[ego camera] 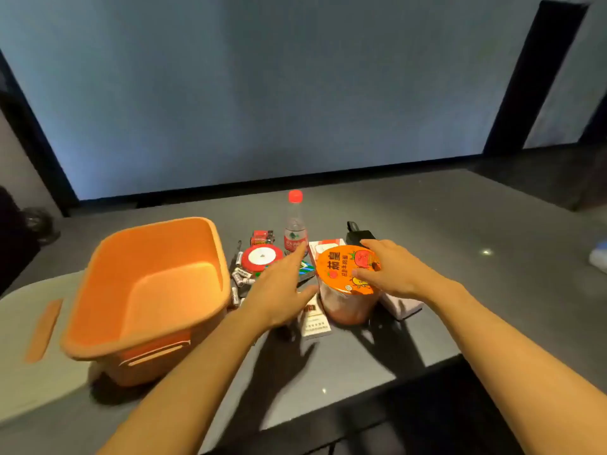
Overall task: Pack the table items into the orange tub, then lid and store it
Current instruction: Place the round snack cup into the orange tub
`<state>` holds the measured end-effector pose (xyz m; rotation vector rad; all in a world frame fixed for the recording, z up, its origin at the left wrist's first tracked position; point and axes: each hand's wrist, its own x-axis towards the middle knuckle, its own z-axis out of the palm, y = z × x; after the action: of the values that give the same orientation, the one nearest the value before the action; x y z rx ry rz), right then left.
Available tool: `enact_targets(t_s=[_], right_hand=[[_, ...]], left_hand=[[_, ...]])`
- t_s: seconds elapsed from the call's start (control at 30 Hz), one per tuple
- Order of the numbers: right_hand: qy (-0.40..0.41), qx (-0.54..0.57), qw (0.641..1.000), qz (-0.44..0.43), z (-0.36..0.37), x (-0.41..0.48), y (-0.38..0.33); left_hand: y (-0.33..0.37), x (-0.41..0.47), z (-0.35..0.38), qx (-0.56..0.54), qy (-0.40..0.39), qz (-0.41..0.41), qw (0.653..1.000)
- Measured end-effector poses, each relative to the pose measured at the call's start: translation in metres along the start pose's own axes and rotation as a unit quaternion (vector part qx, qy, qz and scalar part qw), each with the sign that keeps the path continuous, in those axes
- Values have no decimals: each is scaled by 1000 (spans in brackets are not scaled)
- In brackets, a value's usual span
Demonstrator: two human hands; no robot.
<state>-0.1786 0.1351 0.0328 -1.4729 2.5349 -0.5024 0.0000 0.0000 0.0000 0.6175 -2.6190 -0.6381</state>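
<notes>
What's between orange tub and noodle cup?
Head view: between orange tub and noodle cup lie loose batteries, a red round item and the left hand.

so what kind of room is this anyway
Likely a home cinema or projection room, though I can't be sure: a big pale screen with a dark frame fills the wall, the light is dim, and a grey table in front holds a noodle cup and a water bottle.

both arms forward, left hand (282, 287) flat — fingers straight, right hand (391, 270) curled over noodle cup (338, 267)
</notes>
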Motion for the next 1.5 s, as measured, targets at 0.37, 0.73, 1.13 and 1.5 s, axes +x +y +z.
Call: enact_targets(t_s=[0.37,0.73,1.13,1.5], right_hand=[[-50,110,992,-40,14,39,83],[-119,171,969,-130,3,77,99],[-9,237,944,-230,-34,120,9],[-74,230,931,-275,52,124,-131]], left_hand=[[23,21,94,-203,4,-121,972],[46,32,102,-183,146,-168,957],[15,-15,-65,-71,311,-196,927],[-94,-102,-130,-23,320,-273,907]])
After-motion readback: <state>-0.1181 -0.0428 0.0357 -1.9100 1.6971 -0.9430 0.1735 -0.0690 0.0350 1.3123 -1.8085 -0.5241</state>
